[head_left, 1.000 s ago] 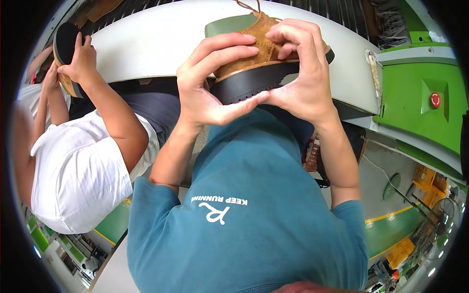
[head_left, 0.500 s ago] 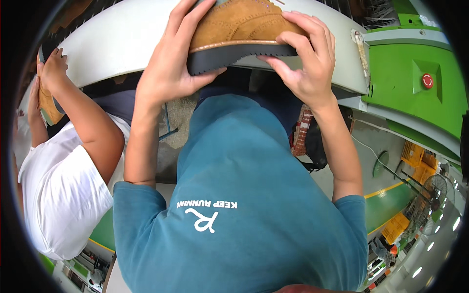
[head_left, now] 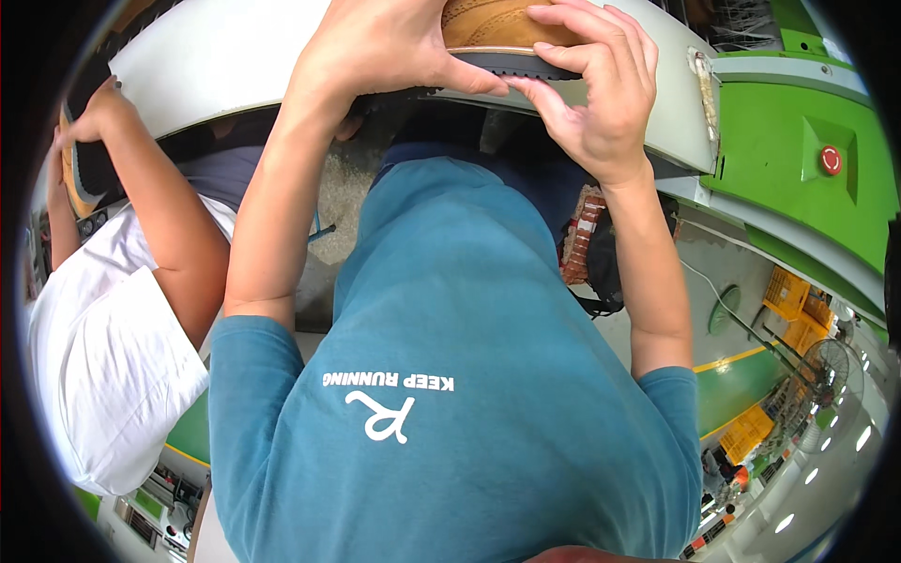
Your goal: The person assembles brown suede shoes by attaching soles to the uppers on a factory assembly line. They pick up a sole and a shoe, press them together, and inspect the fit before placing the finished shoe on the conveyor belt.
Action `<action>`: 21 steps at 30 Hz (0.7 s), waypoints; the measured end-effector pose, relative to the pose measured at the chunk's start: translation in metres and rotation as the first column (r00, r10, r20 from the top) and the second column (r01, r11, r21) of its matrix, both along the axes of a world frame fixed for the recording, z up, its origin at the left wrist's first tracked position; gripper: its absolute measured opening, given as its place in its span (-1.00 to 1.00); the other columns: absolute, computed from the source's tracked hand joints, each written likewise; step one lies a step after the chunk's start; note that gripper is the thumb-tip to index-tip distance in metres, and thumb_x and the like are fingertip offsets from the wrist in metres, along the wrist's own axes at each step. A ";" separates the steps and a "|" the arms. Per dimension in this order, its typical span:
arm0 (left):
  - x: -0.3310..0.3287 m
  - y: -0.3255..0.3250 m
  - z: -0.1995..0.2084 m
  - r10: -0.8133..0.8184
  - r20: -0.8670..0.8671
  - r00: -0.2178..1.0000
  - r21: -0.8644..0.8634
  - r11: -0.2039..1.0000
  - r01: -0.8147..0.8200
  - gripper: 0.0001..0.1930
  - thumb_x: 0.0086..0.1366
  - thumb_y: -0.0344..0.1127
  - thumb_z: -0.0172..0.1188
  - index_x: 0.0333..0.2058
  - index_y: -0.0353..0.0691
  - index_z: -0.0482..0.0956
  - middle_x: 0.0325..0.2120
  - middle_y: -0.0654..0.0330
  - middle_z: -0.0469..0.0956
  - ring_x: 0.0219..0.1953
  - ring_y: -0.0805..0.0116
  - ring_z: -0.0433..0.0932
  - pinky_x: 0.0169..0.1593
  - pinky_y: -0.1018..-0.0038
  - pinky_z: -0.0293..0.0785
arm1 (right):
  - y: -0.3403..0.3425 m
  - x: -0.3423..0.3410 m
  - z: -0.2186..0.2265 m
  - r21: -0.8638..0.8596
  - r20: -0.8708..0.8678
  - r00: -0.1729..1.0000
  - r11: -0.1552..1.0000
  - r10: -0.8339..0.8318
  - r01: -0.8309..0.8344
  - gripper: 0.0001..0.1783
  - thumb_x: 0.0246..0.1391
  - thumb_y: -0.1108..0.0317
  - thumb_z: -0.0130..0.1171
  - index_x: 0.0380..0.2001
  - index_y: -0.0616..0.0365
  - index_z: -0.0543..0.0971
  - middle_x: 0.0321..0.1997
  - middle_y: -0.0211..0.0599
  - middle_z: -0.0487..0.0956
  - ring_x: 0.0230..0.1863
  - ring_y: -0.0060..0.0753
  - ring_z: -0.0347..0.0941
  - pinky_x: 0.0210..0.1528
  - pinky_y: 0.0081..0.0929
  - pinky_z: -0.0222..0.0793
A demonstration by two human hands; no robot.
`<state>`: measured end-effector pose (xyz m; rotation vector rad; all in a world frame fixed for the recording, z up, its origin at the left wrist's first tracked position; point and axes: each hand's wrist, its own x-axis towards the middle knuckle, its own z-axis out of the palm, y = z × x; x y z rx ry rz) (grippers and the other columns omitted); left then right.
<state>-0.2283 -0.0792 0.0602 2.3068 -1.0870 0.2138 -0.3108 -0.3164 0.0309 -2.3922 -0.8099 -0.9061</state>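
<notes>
A tan shoe (head_left: 502, 25) with a thick dark ridged sole (head_left: 530, 66) is held up near the top edge, partly cut off by the frame. My left hand (head_left: 385, 52) covers its left part, the thumb stretched along the underside of the sole. At the right end my right hand (head_left: 601, 98) grips it, fingers on the tan upper and thumb under the sole. The two thumb tips nearly meet below the sole. Behind the shoe lies a white work surface (head_left: 235, 70).
On the left a co-worker in a white shirt (head_left: 113, 366) holds another tan shoe (head_left: 80, 188). A green machine housing (head_left: 798, 141) with a red push button (head_left: 831, 159) stands at the right. Farther right are a fan (head_left: 826, 371) and yellow crates (head_left: 786, 293).
My left hand has slid right and now hides much of the shoe's left part. The shoe has shifted up, less of it showing. The co-worker's shoe has turned to show its dark sole.
</notes>
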 end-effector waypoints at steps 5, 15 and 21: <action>0.007 -0.004 0.001 -0.053 0.072 0.996 0.014 0.999 0.052 0.12 -0.24 0.12 0.75 0.32 -0.31 0.58 0.05 -0.16 0.53 0.08 -0.20 0.55 0.18 0.08 0.51 | 0.011 -0.011 0.007 0.137 -0.074 0.976 0.967 -0.206 0.214 -0.05 -0.40 0.31 0.80 0.16 0.14 0.55 0.02 -0.22 0.70 0.01 -0.05 0.65 0.13 -0.12 0.53; 0.015 -0.037 0.026 -0.144 0.146 0.979 0.235 0.966 0.107 0.10 -0.33 -0.07 0.77 0.31 -0.20 0.57 0.18 -0.17 0.46 0.27 -0.21 0.40 0.39 -0.02 0.30 | -0.034 -0.025 -0.022 0.192 -0.132 0.966 0.950 -0.224 0.247 -0.02 -0.37 0.11 0.87 0.22 0.15 0.69 0.21 -0.16 0.69 0.20 -0.15 0.64 0.26 -0.20 0.56; 0.010 -0.063 0.002 -0.214 0.361 0.908 0.170 0.972 0.162 -0.06 -0.22 0.19 0.68 0.16 -0.14 0.64 0.27 0.00 0.49 0.43 -0.17 0.31 0.45 -0.17 0.16 | -0.028 -0.022 -0.024 0.192 -0.070 0.969 0.950 -0.237 0.246 0.00 -0.37 0.09 0.88 0.21 0.18 0.68 0.20 -0.12 0.69 0.20 -0.10 0.65 0.24 -0.21 0.62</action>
